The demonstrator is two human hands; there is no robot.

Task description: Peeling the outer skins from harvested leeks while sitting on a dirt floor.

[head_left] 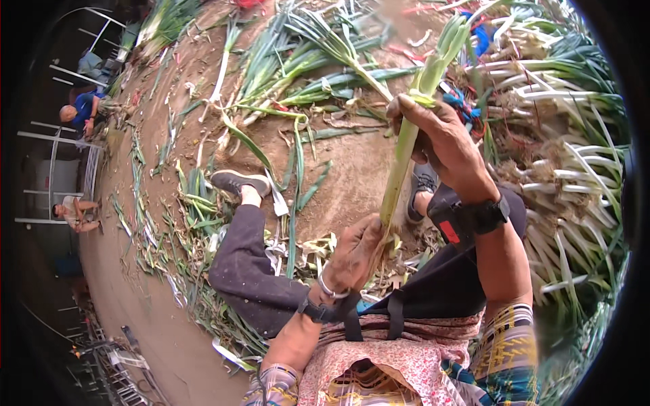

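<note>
A long, pale-green leek-like stalk [399, 162] with a thicker leafy top is in both bare hands, held over the person's lap and the brown earth floor [332, 169]. Its long axis runs aslant, from the leafy end at the upper right, farther from the body, down to the lower end near the knees.

The right hand [443, 139] is the farther one: its thumb and fingers are wrapped round the stalk just below a ragged yellow-green leaf collar. The left hand [353, 252] is nearer the body and to the left, its fingers pinching the lower end, with thin brownish strands just below; that tip is mostly covered, so its shape cannot be told. Between the two hands a stretch of smooth shaft shows bare.

To the right lies a large heap of white-stemmed green onions [562, 176], many with shaggy roots turned toward the person and leaves pointing outward. Bright blue ties [462, 105] lie near its edge, just beyond the right hand. Ahead, loose long-leaved green stalks [271, 74] sprawl on the earth; stripped green leaf scraps [200, 203] spread to the left. These stalks lie on the ground rather than in any container.
</note>
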